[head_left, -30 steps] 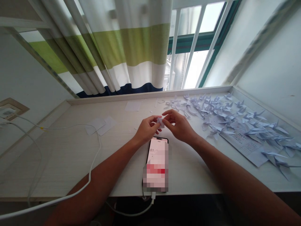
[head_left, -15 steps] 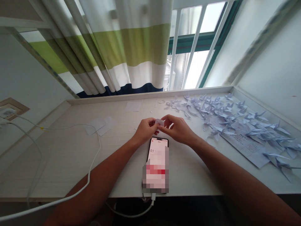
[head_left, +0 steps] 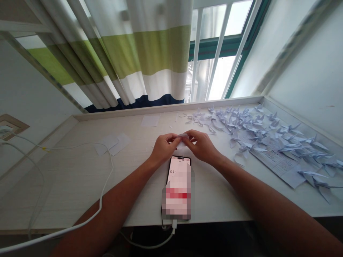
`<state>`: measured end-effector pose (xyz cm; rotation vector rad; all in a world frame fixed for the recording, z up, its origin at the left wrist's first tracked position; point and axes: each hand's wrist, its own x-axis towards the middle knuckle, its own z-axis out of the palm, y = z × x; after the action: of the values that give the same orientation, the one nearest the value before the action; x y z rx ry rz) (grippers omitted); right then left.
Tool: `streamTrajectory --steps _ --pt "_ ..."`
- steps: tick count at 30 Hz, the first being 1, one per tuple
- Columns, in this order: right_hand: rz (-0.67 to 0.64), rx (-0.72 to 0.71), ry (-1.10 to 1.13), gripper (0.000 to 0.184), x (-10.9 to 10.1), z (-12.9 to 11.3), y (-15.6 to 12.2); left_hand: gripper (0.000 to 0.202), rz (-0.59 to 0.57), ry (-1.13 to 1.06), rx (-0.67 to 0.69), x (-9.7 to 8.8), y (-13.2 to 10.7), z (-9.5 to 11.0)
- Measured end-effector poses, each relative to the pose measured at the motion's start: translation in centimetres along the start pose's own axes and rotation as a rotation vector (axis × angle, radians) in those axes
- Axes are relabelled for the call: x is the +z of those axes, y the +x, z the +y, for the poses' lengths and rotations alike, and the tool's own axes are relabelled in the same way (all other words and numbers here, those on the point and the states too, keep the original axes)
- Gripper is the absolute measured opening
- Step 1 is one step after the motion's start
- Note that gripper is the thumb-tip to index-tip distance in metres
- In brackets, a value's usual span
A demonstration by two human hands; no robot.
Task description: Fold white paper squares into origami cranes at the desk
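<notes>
A small folded piece of white paper (head_left: 182, 141) is pinched between both hands, just beyond the phone. My left hand (head_left: 165, 146) is closed on its left side, thumb and fingers together. On its right side my right hand (head_left: 200, 143) grips it with thumb and forefinger. Fingers cover much of the paper, so its exact shape cannot be made out. Below the hands lies a phone (head_left: 178, 178) with a lit, partly blurred screen, a white cable plugged into its lower end.
Many folded paper cranes (head_left: 241, 123) crowd the right side of the desk, some over a printed sheet (head_left: 278, 164). Loose paper squares (head_left: 120, 143) lie at left, another square (head_left: 150, 120) farther back. A white charging cable (head_left: 112, 167) loops across the left side. A curtain (head_left: 160, 50) hangs behind.
My right fingers have closed in on the paper, and the hands are nearer each other. The paper has shifted and turned slightly between them. The view has moved a little.
</notes>
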<state>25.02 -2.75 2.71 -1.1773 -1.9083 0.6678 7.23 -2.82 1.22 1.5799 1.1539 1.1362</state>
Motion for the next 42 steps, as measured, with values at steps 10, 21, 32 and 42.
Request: streamTrajectory --steps 10,21,32,42 --pt "0.089 0.070 0.145 0.011 0.4 -0.2 0.0 0.028 0.175 0.050 0.083 0.6 -0.3 0.7" --pt "0.102 0.108 0.183 0.011 1.2 0.6 0.2 0.026 0.124 0.011 0.053 0.7 0.0 0.1" --pt "-0.023 0.288 0.529 0.026 1.9 -0.3 -0.1 0.007 0.323 0.126 0.135 0.8 0.2 0.1" --pt "-0.056 0.376 0.685 0.032 1.6 -1.4 -0.4 0.009 0.369 0.074 0.045 1.7 -0.1 0.4"
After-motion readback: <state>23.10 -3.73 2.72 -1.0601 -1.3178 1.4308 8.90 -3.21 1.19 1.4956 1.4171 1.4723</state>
